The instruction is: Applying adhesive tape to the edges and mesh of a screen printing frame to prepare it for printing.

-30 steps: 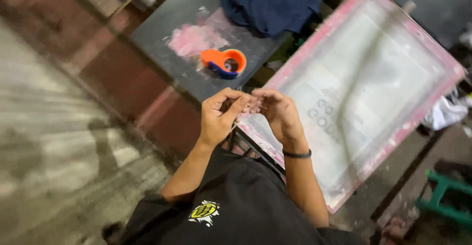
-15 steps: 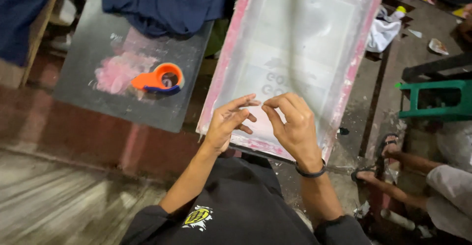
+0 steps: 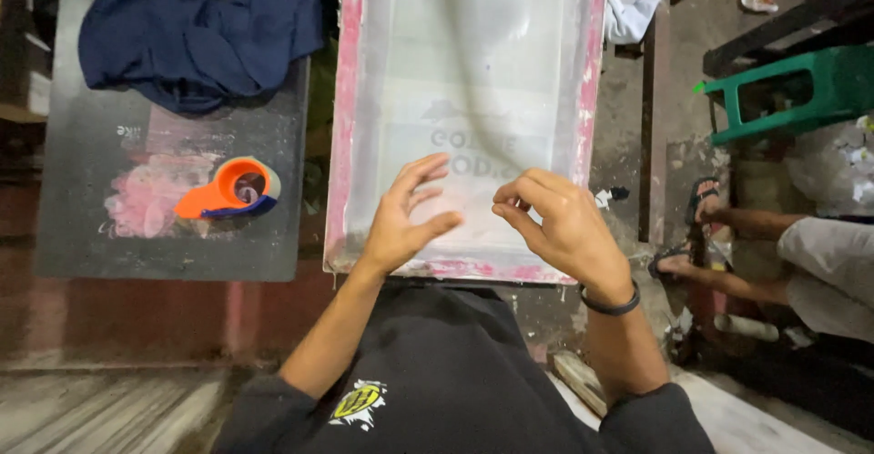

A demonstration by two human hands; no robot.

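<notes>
Head view: looked straight down on a screen (image 3: 469, 99), a pink-stained frame with pale mesh stretched across, lying flat ahead of the torso. Showed faint reversed lettering mid-mesh, not copied. Left hand (image 3: 396, 222) hovered over the near end of the mesh, fingers spread and slightly curled, holding nothing that could be made out. Right hand (image 3: 564, 226) beside it, fingers bent, thumb and forefinger drawn near together as if pinching something thin; could not tell whether anything sat between them. Wore a dark wristband (image 3: 610, 306) on that wrist.

Judged the screen rigid at the frame and light for its size, but the mesh taut, thin and easily punctured or dented; best gripped by the frame's long side rails, never pressed on the mesh.

Lay to the left a dark board (image 3: 173, 254) smeared pink, with an orange tape dispenser (image 3: 228, 190) on it and a crumpled blue cloth (image 3: 196, 40) at its far end. Stood to the right a green stool (image 3: 787, 94); sat below it another person, a sandalled foot (image 3: 706, 201) and pale-clothed leg showing.
</notes>
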